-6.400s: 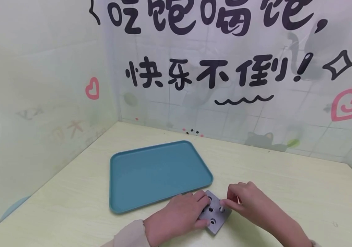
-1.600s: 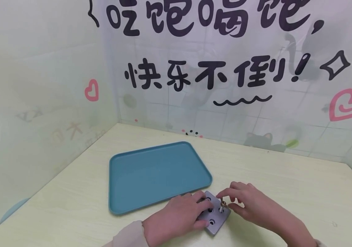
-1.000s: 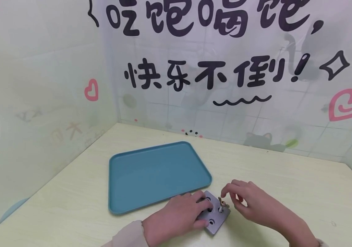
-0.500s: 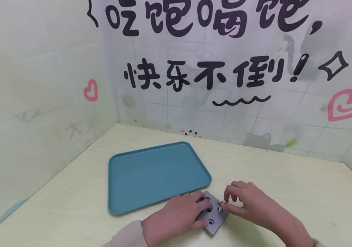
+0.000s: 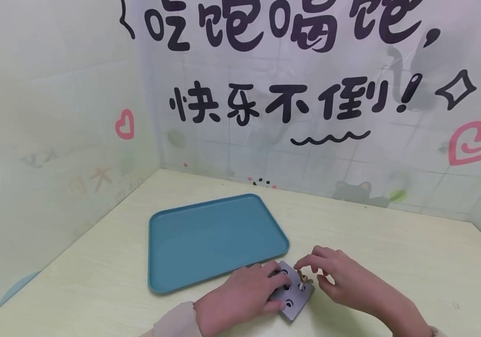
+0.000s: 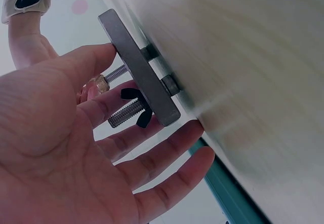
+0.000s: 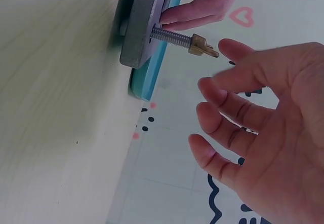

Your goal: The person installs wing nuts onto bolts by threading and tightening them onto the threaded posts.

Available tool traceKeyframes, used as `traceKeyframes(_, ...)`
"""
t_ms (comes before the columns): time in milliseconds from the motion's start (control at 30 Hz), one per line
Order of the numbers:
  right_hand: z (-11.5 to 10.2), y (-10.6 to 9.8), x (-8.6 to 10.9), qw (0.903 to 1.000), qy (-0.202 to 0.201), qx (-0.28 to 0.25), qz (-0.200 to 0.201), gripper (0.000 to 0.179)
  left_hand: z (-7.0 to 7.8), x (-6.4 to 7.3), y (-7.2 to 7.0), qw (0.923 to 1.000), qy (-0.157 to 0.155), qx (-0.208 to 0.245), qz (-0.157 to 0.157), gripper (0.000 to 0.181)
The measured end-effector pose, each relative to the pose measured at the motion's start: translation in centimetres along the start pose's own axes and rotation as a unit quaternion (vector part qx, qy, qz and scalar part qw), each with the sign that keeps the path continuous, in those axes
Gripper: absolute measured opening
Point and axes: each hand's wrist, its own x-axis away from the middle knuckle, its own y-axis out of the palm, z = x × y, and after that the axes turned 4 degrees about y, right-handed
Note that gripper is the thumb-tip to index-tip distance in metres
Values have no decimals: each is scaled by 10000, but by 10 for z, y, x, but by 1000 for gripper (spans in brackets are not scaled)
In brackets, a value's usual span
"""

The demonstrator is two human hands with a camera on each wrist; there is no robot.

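Note:
A grey metal plate [image 5: 292, 311] with several holes lies in front of the tray's right corner. My left hand [image 5: 242, 292] grips it, thumb on the near edge and fingers over the far side. A threaded bolt [image 7: 172, 36] stands up from the plate's right part, with a brass wing nut [image 7: 200, 46] at its top end. My right hand [image 7: 268, 117] is beside this nut, fingers spread and slightly bent, apart from it. In the left wrist view a second bolt [image 6: 124, 115] carries a black wing nut [image 6: 144, 116]. Bolt heads [image 6: 171, 84] project below the plate.
A blue rectangular tray [image 5: 217, 238] lies on the pale wooden table [image 5: 392, 248] behind the left hand. White sheeting with black lettering [image 5: 288, 103] and pink hearts encloses the back and sides. A bluish rounded shape [image 5: 18, 288] shows at the left edge.
Half a second ago the right fingers were at the brass wing nut; they have now spread away from it. The nut's wings point differently. The left hand and plate stay in place.

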Motion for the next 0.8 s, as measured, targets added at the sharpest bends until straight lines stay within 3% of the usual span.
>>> traceKeyframes(100,0,1,1,9998,91,75,-167,43,0,-1,0,9999,-39,27,-110,39)
traceKeyframes(400,2,3,1,9969,499,603,-51,14,1,-3,2,9999,-86,37,-71,36)
traceKeyframes(567,9,3,0,9966,462,684,-54,24,3,-8,4,9998,-163,25,-126,38)
traceKeyframes(800,16,-2,3,9991,88,378,164,20,7,-13,5,9997,-214,2,-66,37)
